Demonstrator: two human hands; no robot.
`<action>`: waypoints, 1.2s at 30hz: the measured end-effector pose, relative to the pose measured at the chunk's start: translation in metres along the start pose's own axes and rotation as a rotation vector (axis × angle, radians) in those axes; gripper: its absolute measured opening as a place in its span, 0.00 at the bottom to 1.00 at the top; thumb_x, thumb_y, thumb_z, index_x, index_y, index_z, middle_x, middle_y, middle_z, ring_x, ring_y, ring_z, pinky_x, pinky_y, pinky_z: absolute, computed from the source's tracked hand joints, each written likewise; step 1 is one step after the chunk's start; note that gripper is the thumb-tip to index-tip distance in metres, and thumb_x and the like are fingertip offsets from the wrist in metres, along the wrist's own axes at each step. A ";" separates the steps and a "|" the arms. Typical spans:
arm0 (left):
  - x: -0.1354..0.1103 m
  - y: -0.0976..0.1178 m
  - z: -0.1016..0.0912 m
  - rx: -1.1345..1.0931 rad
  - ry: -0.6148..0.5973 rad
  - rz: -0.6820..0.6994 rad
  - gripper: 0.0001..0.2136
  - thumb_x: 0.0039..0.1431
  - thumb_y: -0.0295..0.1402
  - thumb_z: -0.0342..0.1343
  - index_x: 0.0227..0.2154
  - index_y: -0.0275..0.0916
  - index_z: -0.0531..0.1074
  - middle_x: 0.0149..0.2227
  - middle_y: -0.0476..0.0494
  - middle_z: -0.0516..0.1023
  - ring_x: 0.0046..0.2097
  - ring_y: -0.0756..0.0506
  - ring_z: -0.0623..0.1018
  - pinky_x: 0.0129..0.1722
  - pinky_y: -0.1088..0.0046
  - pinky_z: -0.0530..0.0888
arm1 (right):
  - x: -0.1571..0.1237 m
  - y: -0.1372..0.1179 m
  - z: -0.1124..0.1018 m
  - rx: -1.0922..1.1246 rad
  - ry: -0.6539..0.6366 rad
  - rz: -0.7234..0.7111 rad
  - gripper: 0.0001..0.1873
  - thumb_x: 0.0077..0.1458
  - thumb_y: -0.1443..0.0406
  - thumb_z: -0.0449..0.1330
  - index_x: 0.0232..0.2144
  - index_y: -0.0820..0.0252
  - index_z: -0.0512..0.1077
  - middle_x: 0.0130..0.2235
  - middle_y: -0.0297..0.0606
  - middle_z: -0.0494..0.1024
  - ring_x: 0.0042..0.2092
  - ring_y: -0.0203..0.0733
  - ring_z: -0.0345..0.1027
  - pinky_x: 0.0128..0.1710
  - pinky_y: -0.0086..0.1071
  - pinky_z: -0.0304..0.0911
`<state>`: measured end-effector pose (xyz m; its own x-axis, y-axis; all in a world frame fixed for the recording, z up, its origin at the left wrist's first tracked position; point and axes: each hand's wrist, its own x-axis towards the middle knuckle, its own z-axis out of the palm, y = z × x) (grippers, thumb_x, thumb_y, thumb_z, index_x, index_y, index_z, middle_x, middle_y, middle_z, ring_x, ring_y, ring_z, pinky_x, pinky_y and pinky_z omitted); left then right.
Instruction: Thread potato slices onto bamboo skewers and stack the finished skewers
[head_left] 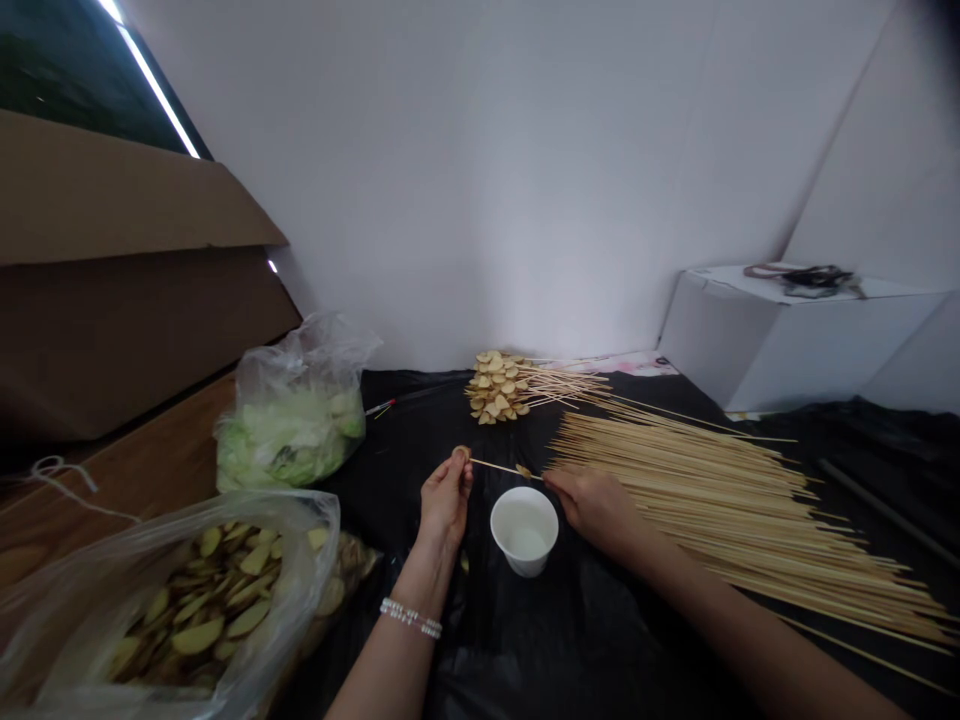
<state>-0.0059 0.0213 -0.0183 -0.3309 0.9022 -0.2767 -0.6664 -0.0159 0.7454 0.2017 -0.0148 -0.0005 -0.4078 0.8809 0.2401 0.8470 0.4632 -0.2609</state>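
Between my two hands a thin wooden skewer (pixel 491 464) runs roughly level, above and behind a white cup (pixel 524 555). My left hand (pixel 448 497) is closed in a pinch on a potato slice (pixel 463 453) at the skewer's left end. Closed around the skewer's right part is my right hand (pixel 596 505). Another slice (pixel 523 471) sits on the skewer just left of the right fingers. Behind the hands lies a pile of skewered potato slices (pixel 496 385), their sticks pointing right. Many bare skewers (pixel 697 490) are spread under and beyond my right forearm.
At the left, an open plastic bag (pixel 326 530) holds sliced potatoes (pixel 217 590). Behind it stands a clear bag of pale green leaves (pixel 292 430). A pen (pixel 380 408) lies on the black sheet (pixel 487 650). A white box (pixel 795 330) is at the back right, cardboard (pixel 127 290) far left.
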 end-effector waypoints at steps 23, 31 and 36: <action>-0.003 0.000 0.003 0.000 -0.011 -0.061 0.03 0.50 0.19 0.59 0.24 0.30 0.75 0.26 0.44 0.77 0.23 0.57 0.73 0.22 0.87 0.72 | -0.001 0.002 0.006 0.007 0.077 -0.048 0.13 0.61 0.69 0.47 0.34 0.60 0.72 0.34 0.38 0.75 0.39 0.38 0.67 0.37 0.28 0.54; -0.002 -0.002 0.000 0.051 -0.062 -0.048 0.01 0.47 0.22 0.63 0.25 0.29 0.76 0.23 0.45 0.76 0.21 0.58 0.72 0.22 0.87 0.71 | -0.001 0.000 0.006 0.092 0.106 -0.009 0.13 0.61 0.68 0.47 0.34 0.60 0.72 0.35 0.38 0.75 0.38 0.37 0.67 0.36 0.28 0.54; -0.002 -0.004 0.001 0.051 -0.071 -0.052 0.02 0.46 0.22 0.64 0.25 0.30 0.76 0.25 0.44 0.77 0.22 0.58 0.72 0.22 0.87 0.71 | 0.002 -0.001 0.004 0.129 0.001 0.028 0.15 0.63 0.64 0.46 0.29 0.59 0.69 0.31 0.35 0.75 0.34 0.36 0.67 0.34 0.27 0.53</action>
<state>-0.0023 0.0202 -0.0198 -0.2479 0.9294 -0.2735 -0.6458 0.0519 0.7618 0.1981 -0.0129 -0.0037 -0.3840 0.8937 0.2321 0.8072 0.4469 -0.3856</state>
